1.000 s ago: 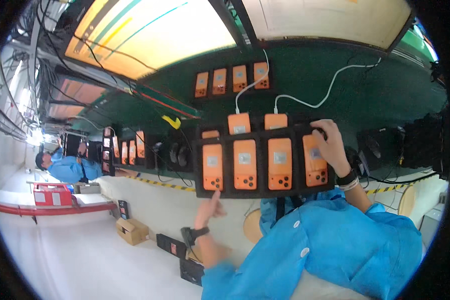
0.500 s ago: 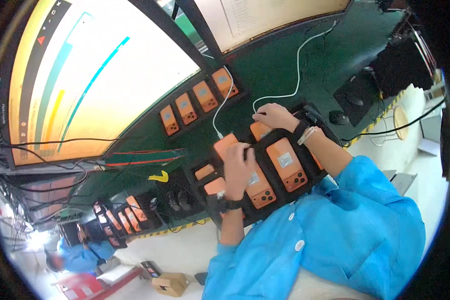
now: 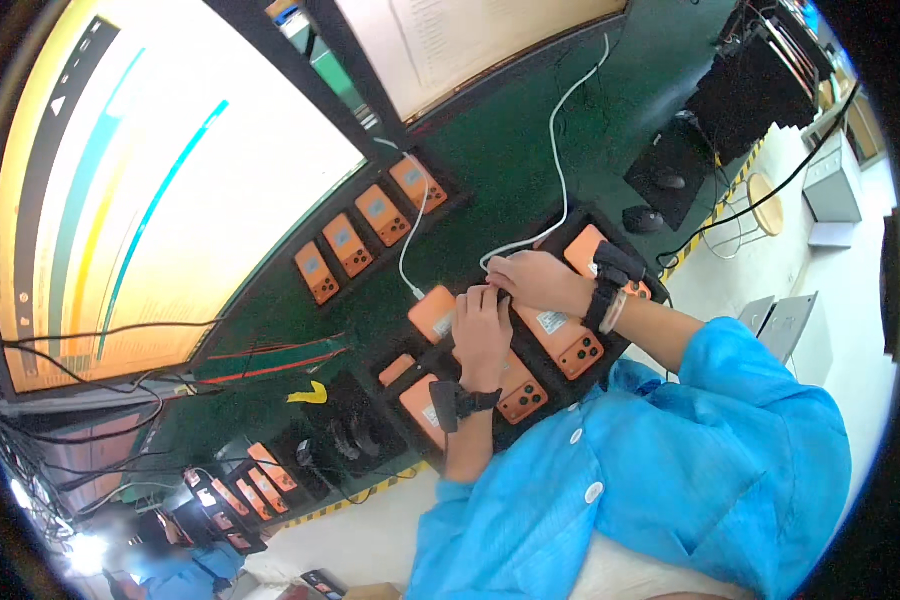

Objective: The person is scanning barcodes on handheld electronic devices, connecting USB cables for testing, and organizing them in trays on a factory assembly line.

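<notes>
My left hand (image 3: 483,335) lies over the upper part of an orange phone (image 3: 523,400), its fingers bent and close together. What its fingertips grip is hidden. My right hand (image 3: 542,283) meets it at the fingertips, pinching the end of a white cable (image 3: 560,165); the plug itself is covered. Below the right hand lies another orange phone (image 3: 575,350) with a white label and camera lenses. Left of my hands, a phone (image 3: 433,313) has a second white cable (image 3: 406,262) in its end. One more phone (image 3: 425,412) lies by my left wrist.
A row of orange phones (image 3: 348,245) lies before the large lit monitor (image 3: 185,180). A second monitor (image 3: 470,45) stands further right. Black mice (image 3: 642,220) sit at the right, a yellow piece (image 3: 308,393) at the left. Farther left are more phones and a person in blue (image 3: 185,572).
My right hand has drawn in toward my left, bringing the cable end with it, and the fingertips now meet. The view has shifted, and a phone at the right is uncovered.
</notes>
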`<action>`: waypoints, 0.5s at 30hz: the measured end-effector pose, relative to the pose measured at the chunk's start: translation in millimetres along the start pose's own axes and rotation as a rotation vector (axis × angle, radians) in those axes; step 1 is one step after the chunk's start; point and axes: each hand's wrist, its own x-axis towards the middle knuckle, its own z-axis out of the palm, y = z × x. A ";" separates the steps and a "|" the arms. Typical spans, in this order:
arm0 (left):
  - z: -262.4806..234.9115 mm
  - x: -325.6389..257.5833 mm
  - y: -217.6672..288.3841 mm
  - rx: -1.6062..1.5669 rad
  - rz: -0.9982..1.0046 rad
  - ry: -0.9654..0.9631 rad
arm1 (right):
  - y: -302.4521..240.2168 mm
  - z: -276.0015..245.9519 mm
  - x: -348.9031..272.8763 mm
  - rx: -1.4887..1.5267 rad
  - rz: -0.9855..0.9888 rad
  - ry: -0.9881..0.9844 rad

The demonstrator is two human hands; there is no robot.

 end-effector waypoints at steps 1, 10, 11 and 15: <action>-0.4 2.1 0.6 -0.026 0.006 0.005 | 2.8 -1.0 -1.7 0.004 0.003 0.006; 16.8 28.2 56.9 0.004 -0.051 -0.057 | 130.7 -91.6 -46.3 0.530 0.262 0.714; 24.7 32.2 66.8 0.024 -0.016 -0.042 | 160.4 -94.4 -58.0 0.718 0.433 0.656; 64.6 54.9 88.1 0.185 -0.019 -0.050 | 236.6 -39.4 -99.7 0.313 0.659 0.247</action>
